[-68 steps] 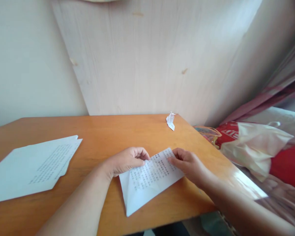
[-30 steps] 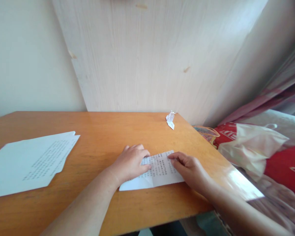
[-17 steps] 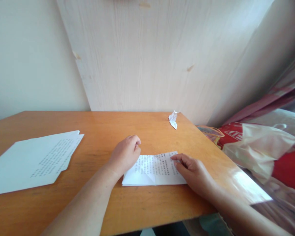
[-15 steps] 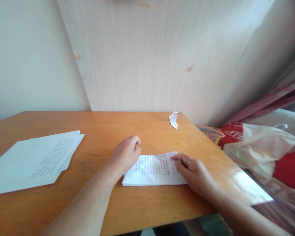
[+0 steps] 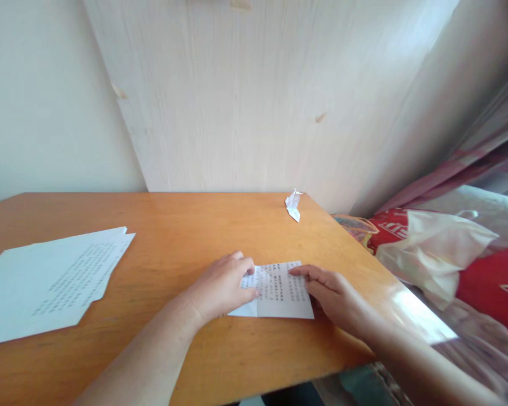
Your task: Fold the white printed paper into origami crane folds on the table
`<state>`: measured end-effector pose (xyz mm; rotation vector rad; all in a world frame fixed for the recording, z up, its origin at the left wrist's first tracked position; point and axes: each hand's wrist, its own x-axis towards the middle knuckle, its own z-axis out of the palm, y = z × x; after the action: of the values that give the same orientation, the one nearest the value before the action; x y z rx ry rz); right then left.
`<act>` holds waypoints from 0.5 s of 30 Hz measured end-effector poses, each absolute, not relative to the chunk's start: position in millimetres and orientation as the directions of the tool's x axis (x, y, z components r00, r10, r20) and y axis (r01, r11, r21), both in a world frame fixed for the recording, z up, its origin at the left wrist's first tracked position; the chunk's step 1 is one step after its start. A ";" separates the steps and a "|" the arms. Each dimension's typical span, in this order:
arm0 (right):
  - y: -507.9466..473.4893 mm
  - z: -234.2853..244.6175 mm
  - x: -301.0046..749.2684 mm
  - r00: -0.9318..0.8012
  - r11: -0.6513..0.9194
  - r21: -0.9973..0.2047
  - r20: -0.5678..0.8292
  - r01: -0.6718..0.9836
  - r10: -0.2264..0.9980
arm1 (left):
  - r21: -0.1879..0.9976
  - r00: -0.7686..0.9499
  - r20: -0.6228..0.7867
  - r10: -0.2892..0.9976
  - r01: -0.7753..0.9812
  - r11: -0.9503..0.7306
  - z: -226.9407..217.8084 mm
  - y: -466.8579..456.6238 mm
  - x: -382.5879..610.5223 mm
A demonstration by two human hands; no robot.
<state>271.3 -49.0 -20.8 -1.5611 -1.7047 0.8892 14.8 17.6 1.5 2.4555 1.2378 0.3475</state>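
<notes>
A folded sheet of printed paper [image 5: 279, 290] lies on the wooden table in front of me, with a vertical crease left of its middle. My left hand [image 5: 226, 285] covers its left end. The thumb and forefinger are apart and rest on the paper, while the other fingers are partly hidden. At the right edge, my right hand [image 5: 334, 296] has its fingers close together on the sheet, forefinger extended over the print and thumb at the edge. Its lower fingers are out of sight.
A stack of printed sheets [image 5: 59, 282] lies at the left of the table [image 5: 186, 220]. Near the back right corner stands a small folded paper figure [image 5: 293, 206]. Beyond the right edge are a whitish plastic bag [image 5: 436, 248] and red bags [image 5: 486, 299]. A pale board [image 5: 237, 113] leans behind.
My left hand has uncurled from its loose fist and come down onto the paper's left part. The right hand stays at the right edge. The whole view has shifted slightly.
</notes>
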 end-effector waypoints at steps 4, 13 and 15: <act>-49.0 -13.3 282.6 -0.265 0.136 -0.822 -0.019 0.553 0.964 | 0.409 0.589 0.001 0.808 0.737 -0.538 8.9 16.3 12.0; -51.0 0.1 293.5 -0.461 0.519 -0.326 0.243 0.790 0.854 | 0.383 0.582 -0.042 0.812 0.760 -0.525 12.1 12.4 11.3; -52.1 2.0 295.3 -0.472 0.532 -0.232 0.271 0.814 0.839 | 0.384 0.586 -0.041 0.809 0.757 -0.528 11.5 12.4 11.0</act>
<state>295.3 -52.1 2.0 -1.3642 -2.4248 0.1003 11.0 12.4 11.5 2.4572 1.2676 0.2001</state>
